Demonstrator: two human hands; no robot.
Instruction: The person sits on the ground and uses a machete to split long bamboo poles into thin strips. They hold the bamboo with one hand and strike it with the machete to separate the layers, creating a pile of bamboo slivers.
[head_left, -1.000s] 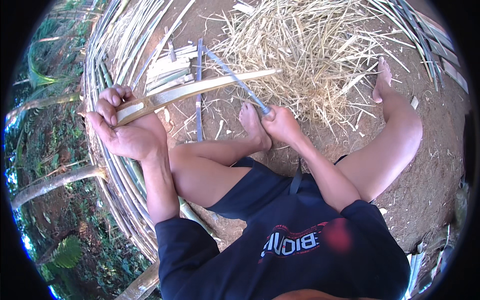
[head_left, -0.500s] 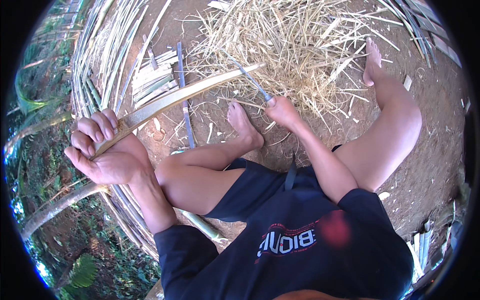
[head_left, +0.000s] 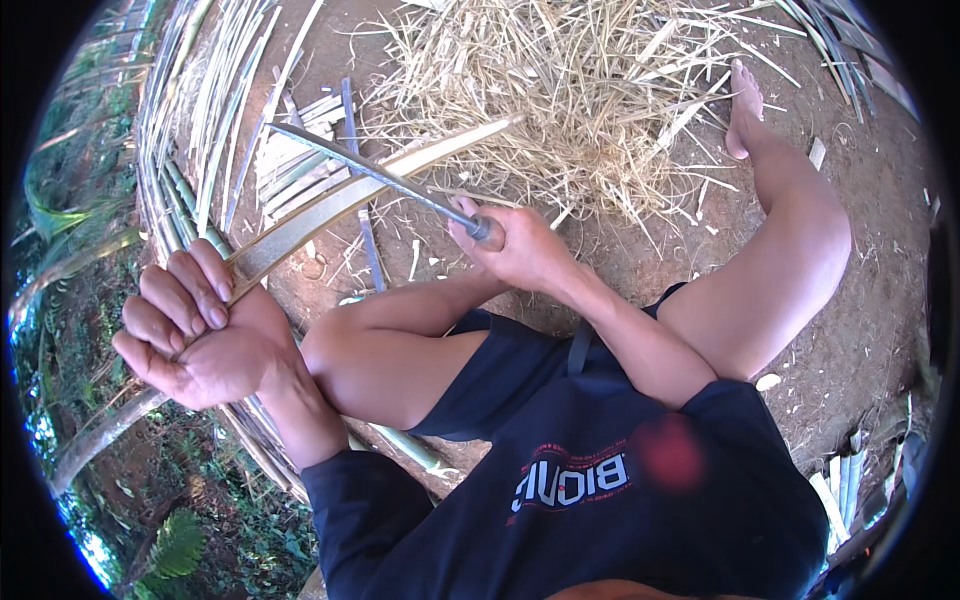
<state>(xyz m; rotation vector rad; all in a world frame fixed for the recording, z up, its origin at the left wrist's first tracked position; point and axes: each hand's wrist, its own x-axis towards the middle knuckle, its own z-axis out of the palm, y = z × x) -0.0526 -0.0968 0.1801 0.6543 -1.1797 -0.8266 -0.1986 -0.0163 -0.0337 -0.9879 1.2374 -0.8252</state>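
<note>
My left hand, palm turned up at the left, has its fingers curled over the near end of a long split bamboo strip. The strip slants away to the upper right and narrows to a pale tip above the shavings. In front of my body, my right hand is closed round the handle of a long, narrow-bladed knife. The blade points to the upper left and crosses over the middle of the strip. Whether its edge touches the strip, I cannot tell.
A broad heap of bamboo shavings lies on the dirt ahead. Short split pieces are stacked beside a dark flat strip. Long bamboo slats run along the left, next to greenery. My bare foot rests right of the heap.
The knife has swung leftward and back toward me, from near the strip's far tip to across its middle. My right hand has moved left; my left hand has shifted slightly left.
</note>
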